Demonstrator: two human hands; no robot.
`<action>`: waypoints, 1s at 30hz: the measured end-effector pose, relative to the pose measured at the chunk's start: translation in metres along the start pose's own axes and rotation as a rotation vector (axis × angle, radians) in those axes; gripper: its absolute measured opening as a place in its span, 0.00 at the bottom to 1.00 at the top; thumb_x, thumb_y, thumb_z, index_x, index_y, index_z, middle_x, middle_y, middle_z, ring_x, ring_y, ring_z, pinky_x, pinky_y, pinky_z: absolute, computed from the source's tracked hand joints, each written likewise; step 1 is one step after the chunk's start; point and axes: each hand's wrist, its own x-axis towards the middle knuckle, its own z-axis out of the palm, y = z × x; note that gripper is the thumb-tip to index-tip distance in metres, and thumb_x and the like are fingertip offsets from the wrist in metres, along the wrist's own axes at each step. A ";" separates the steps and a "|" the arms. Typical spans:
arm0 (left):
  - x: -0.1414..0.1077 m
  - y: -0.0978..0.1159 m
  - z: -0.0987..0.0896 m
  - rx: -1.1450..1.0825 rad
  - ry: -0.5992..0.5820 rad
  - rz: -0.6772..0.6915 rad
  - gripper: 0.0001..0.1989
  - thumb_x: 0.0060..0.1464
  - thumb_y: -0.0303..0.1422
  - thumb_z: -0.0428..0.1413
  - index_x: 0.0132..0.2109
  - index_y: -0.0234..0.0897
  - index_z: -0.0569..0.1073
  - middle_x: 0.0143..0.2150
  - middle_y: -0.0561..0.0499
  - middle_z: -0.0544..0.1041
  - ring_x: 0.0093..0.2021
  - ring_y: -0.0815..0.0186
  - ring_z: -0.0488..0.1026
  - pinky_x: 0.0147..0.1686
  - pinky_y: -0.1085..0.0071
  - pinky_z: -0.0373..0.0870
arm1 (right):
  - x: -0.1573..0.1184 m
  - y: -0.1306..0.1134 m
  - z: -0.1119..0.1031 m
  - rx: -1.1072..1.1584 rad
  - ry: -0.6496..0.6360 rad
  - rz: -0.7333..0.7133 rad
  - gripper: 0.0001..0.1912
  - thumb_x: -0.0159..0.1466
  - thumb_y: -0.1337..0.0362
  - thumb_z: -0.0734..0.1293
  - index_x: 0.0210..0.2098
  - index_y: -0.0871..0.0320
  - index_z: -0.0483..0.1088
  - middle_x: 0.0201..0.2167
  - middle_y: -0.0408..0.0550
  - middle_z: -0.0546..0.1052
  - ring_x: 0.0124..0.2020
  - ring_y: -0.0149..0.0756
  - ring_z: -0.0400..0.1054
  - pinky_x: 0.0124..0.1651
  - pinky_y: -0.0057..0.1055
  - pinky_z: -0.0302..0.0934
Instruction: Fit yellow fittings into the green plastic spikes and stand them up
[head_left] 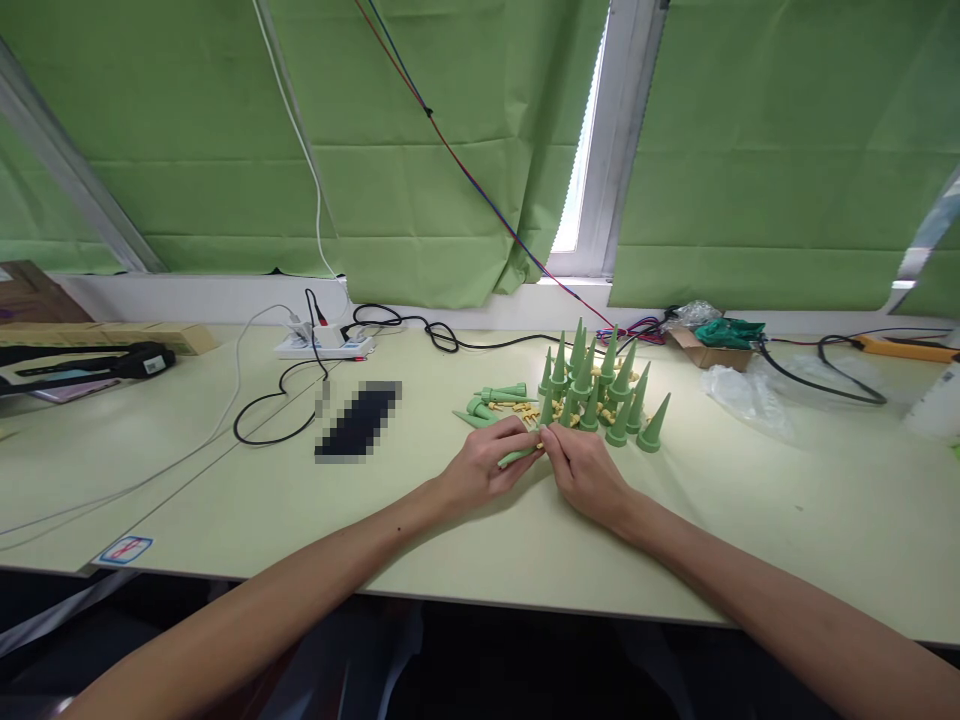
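Note:
My left hand is closed around a green cone, which lies tilted with its narrow end toward the lower left. Right at the cone's wide end, my right hand pinches with thumb and fingers; a bit of yellow shows between the two hands, but its shape is hidden. Just beyond, several green cones stand upright on their round bases in a cluster. A few more green cones lie on their sides to the left of it. Small yellow fittings are scattered among them.
A white power strip with black and white cables sits at the back left. A dark pixelated patch covers something left of my hands. At the back right are a small cardboard box and clear plastic bags. The table's front edge runs below my forearms.

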 end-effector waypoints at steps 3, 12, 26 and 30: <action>0.001 0.001 -0.001 -0.004 -0.011 0.000 0.06 0.63 0.27 0.53 0.44 0.34 0.75 0.33 0.47 0.74 0.31 0.68 0.70 0.31 0.73 0.70 | 0.000 0.000 0.000 -0.003 -0.006 -0.008 0.18 0.74 0.65 0.51 0.26 0.54 0.52 0.19 0.39 0.58 0.19 0.29 0.52 0.26 0.30 0.46; 0.000 0.000 0.001 0.007 -0.002 -0.016 0.07 0.63 0.28 0.53 0.43 0.35 0.75 0.33 0.47 0.74 0.30 0.68 0.70 0.30 0.73 0.70 | 0.001 -0.001 0.002 0.023 0.008 0.028 0.20 0.74 0.63 0.51 0.25 0.55 0.54 0.18 0.40 0.60 0.19 0.30 0.52 0.26 0.30 0.46; -0.002 -0.002 0.002 -0.008 -0.009 -0.018 0.07 0.62 0.25 0.53 0.45 0.34 0.75 0.33 0.47 0.73 0.31 0.68 0.70 0.30 0.73 0.70 | 0.002 -0.004 0.004 0.051 0.042 0.073 0.22 0.74 0.61 0.51 0.23 0.55 0.52 0.17 0.39 0.59 0.18 0.29 0.50 0.26 0.30 0.45; -0.002 -0.001 0.003 -0.005 0.000 -0.020 0.07 0.62 0.25 0.53 0.45 0.35 0.75 0.33 0.47 0.73 0.31 0.68 0.69 0.30 0.73 0.69 | 0.002 -0.005 0.004 0.062 0.048 0.085 0.22 0.74 0.61 0.52 0.23 0.55 0.52 0.17 0.39 0.58 0.18 0.29 0.49 0.26 0.30 0.45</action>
